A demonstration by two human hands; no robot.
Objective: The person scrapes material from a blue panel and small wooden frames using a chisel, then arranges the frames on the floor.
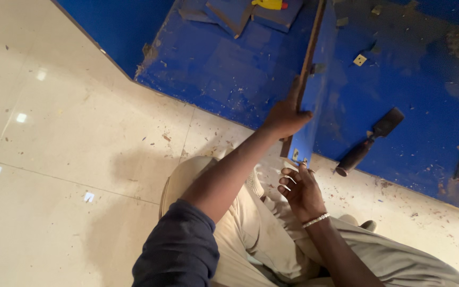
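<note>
My left hand [287, 114] grips the edge of a narrow blue board [314, 79] with a brown wooden edge, held upright on its end over a large blue panel [224, 69] lying on the floor. My right hand [299, 187], with a bead bracelet at the wrist, is at the board's lower end next to a small metal hinge [297, 155]. Its fingers are curled and pinch several small screws or nails. My knees in beige trousers are below.
A black-handled chisel [370, 141] lies on the blue panel right of the board. A loose small metal plate [359, 60] lies farther back. Blue offcuts [251, 13] and a yellow tool [269, 4] sit at the top. Beige tiled floor [70, 133] strewn with chips lies left.
</note>
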